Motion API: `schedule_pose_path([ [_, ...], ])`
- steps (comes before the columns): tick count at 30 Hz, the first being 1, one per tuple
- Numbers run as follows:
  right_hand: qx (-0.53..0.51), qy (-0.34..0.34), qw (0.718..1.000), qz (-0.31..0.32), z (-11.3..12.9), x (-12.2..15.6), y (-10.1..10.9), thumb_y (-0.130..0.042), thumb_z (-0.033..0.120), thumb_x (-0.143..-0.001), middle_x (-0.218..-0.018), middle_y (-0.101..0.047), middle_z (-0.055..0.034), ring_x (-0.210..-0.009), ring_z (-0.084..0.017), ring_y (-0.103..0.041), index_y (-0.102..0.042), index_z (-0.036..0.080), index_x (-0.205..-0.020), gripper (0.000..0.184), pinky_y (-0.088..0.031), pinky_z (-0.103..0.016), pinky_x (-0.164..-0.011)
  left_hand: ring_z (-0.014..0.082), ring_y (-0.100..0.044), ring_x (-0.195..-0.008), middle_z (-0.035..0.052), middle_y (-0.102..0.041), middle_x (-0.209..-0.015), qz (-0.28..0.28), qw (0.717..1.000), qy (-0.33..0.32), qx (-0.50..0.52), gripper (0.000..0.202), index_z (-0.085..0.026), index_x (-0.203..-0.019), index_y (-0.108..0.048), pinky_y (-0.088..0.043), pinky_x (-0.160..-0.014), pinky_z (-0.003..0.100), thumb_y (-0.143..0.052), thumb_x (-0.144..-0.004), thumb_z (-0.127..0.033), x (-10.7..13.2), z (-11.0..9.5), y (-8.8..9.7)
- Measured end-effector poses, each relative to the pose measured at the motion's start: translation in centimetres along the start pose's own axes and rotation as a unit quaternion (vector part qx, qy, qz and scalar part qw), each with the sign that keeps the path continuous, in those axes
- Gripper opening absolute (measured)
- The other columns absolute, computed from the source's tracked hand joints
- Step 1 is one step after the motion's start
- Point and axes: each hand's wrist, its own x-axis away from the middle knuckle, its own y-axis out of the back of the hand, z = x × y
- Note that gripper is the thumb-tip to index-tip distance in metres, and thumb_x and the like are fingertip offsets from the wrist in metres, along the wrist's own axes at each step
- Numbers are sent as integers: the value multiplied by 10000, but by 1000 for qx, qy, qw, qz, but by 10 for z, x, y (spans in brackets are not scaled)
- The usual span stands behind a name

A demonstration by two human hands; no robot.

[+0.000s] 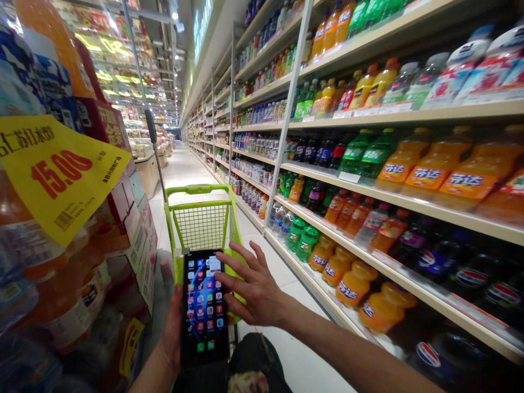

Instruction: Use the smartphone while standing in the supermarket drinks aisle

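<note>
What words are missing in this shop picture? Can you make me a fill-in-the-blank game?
1. The left hand is holding a ____.
2. Fingers of the right hand are over its lit ____.
3. The yellow sign shows the big red number ____.
4. The long shelves stand on the picture's ____ side.

Missing words: phone; screen; 15.00; right.

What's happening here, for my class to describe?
In a store aisle, a person's left hand holds a phone with app icons lit up. The right hand is spread over it; whether it touches is unclear. A green cart stands ahead, with shelves of bottled drinks on the right.
</note>
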Motion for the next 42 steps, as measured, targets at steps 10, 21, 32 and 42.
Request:
schedule_pose_path([
  [10,-28,10,1000,-7,0,-5,9,-492,339,-757,-1263,-511,-28,-1272,-262,-307,-615,270,-954,243,-104,-523,-1047,273,-606,-980,27,-694,-998,-16,1000,10,3,501,-244,-1084,-637,-446,-874,376,-392,-786,-564,3,0,-3],
  [21,-64,18,998,-7,9,1,10,-489,329,-736,-1189,-561,-46,-1235,-253,-355,-605,241,-969,274,-70,-517,-1055,256,-579,-1036,34,-682,-1031,-16,1000,-4,7,503,-228,-1082,-637,-442,-871,342,-359,-809,-546,1,-1,-4],
  [32,-77,0,997,20,15,3,12,-507,356,-732,-1189,-568,-25,-1268,-288,-316,-596,263,-984,283,8,-564,-1038,264,-564,-1058,56,-693,-1000,-117,993,-2,5,493,-233,-1011,-663,-414,-898,376,-412,-767,-581,6,1,3],
  [42,-78,-3,997,29,19,2,17,-500,332,-721,-1275,-497,-59,-1295,-326,-262,-603,271,-994,298,-30,-602,-1013,274,-616,-959,50,-715,-918,-152,988,-7,-8,441,-234,-956,-688,-449,-852,374,-547,-692,-557,4,-1,-8],
])
